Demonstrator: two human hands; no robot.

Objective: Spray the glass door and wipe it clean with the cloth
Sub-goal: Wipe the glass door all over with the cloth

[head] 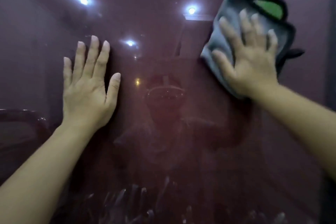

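Observation:
The dark maroon glass door fills the view and mirrors ceiling lights and a person. My right hand, fingers spread and straight, presses a grey cloth with a black edge and a green patch flat against the glass at the upper right. The hand and cloth look motion-blurred. My left hand lies flat on the glass at the centre left with its fingers straight and holds nothing. Wet streaks mark the lower part of the glass. No spray bottle is in view.
A darker vertical strip, perhaps the door's frame, runs along the right side. A dark curved shape shows at the left, by the glass. Three bright light reflections sit in the upper half.

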